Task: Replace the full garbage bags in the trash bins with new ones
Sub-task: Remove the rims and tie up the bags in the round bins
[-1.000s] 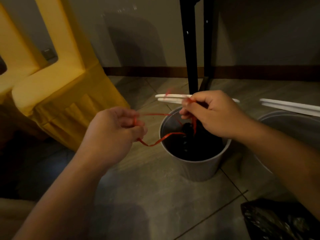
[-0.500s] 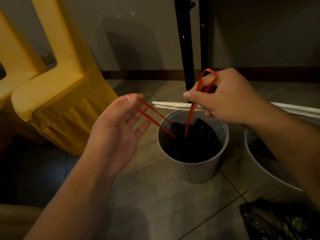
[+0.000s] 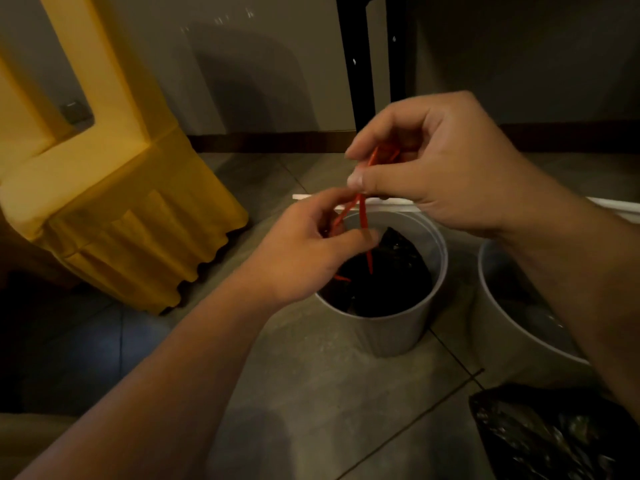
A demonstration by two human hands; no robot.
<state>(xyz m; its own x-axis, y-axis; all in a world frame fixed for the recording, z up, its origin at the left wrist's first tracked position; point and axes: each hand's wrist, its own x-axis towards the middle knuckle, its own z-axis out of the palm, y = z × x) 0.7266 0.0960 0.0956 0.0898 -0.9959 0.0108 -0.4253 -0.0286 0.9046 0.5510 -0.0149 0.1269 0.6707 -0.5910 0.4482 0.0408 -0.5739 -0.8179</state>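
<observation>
Floor: grey tiles (image 3: 311, 393) hold the white bin (image 3: 391, 334), and your full black bag (image 3: 388, 285) sits sunk inside it.
Left hand (image 3: 304, 251): your fingers are curled, pinching the red drawstrings (image 3: 362, 216) just above the rim.
Right hand (image 3: 443, 168): it is higher, and its thumb and forefinger pinch the same strings.
Change: half a second ago your hands were apart with the strings taut — now they meet and the strings cross.
Meaning: you are likely mid-knot — the bag is not yet lifted out.

Left hand (image 3: 304, 251), right hand (image 3: 446, 168), both forearms (image 3: 180, 368) bare
</observation>
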